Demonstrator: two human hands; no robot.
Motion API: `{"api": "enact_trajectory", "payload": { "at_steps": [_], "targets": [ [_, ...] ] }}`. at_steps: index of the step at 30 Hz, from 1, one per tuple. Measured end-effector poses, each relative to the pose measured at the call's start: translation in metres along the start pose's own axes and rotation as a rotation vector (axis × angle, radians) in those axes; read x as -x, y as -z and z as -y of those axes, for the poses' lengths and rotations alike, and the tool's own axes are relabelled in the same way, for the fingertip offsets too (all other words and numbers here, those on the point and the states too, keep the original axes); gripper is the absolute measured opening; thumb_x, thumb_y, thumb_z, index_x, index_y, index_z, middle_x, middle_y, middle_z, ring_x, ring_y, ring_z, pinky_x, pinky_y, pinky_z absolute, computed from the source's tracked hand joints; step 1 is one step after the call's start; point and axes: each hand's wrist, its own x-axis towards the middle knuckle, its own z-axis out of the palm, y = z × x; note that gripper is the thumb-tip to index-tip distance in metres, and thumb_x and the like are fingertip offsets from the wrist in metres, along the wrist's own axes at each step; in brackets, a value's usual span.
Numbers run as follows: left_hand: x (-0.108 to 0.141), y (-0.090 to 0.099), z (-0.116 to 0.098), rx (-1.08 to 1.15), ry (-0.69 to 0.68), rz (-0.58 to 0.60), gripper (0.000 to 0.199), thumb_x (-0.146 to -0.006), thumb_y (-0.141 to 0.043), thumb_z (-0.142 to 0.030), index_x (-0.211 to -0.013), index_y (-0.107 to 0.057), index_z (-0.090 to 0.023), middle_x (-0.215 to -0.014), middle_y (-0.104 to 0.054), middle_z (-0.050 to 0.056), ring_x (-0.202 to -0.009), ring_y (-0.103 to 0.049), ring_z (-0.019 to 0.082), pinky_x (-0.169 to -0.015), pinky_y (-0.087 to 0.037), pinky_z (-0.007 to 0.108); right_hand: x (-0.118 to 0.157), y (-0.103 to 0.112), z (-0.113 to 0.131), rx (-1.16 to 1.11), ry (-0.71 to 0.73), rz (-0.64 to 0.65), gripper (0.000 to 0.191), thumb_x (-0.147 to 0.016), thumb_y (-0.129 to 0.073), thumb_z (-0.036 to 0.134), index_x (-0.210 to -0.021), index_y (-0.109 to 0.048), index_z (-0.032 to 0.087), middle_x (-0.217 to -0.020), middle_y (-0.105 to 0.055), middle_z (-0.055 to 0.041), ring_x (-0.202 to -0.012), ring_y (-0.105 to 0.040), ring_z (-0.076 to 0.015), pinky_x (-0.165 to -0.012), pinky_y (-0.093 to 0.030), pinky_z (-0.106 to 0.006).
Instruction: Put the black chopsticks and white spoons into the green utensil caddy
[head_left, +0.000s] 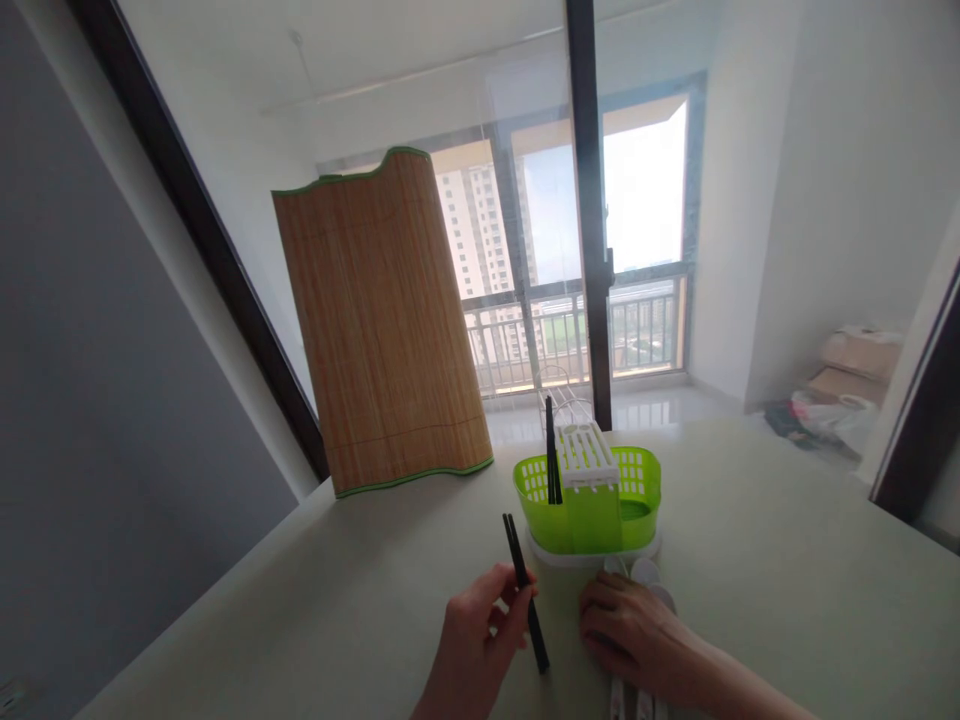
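Observation:
Between the thumb and fingers of my left hand [487,635] is a pair of black chopsticks [534,628], slanting with the upper ends away from me. My right hand [634,625] lies over several white spoons [645,572] on the table, fingers curled and pressed together; their tips are hidden, so I cannot tell what they grip. Spoon heads show beyond the knuckles and handles below the palm. Just past both hands stands a green utensil basket [592,520] with a white slotted rack [587,455] on top. More black chopsticks [553,455] stand upright in its left part.
A bamboo mat [382,330] with green edging stands curved on the white table [300,600], left of the basket. Behind the table are dark-framed glass doors [589,200]. On the floor at right sit cardboard boxes [855,365] and plastic bags [832,415].

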Motion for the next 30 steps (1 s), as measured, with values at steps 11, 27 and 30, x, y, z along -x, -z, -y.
{"api": "enact_trajectory", "payload": {
  "at_steps": [11, 27, 30],
  "targets": [
    [-0.004, 0.013, 0.001, -0.138, -0.035, -0.008, 0.023, -0.090, -0.051, -0.039, -0.095, -0.066, -0.022, -0.083, -0.064, 0.000, -0.061, -0.062, 0.011, -0.054, -0.051, 0.019, -0.001, 0.000, 0.000, -0.002, 0.005, 0.000, 0.010, -0.090, -0.050, 0.020, -0.085, -0.058, 0.022, -0.094, -0.061, -0.0013, -0.090, -0.054, -0.0196, -0.079, -0.038, -0.029],
    [-0.104, 0.045, -0.051, -0.049, -0.348, -0.431, 0.026, -0.085, -0.058, -0.039, -0.098, -0.069, -0.020, -0.090, -0.071, 0.002, -0.079, -0.068, 0.016, -0.060, -0.059, 0.025, 0.000, -0.003, -0.002, 0.003, -0.001, 0.005, 0.014, -0.090, -0.048, 0.022, -0.085, -0.060, 0.022, -0.094, -0.061, -0.0024, -0.089, -0.053, -0.0199, -0.079, -0.038, -0.030],
    [-0.136, 0.036, -0.032, -0.191, -0.285, -0.315, 0.024, -0.085, -0.056, -0.035, -0.098, -0.069, -0.019, -0.087, -0.073, 0.003, -0.078, -0.069, 0.018, -0.060, -0.056, 0.025, 0.000, -0.002, -0.002, 0.000, -0.001, 0.001, 0.013, -0.090, -0.048, 0.022, -0.085, -0.060, 0.022, -0.094, -0.061, -0.0023, -0.089, -0.053, -0.0194, -0.079, -0.038, -0.030]
  ]
}}
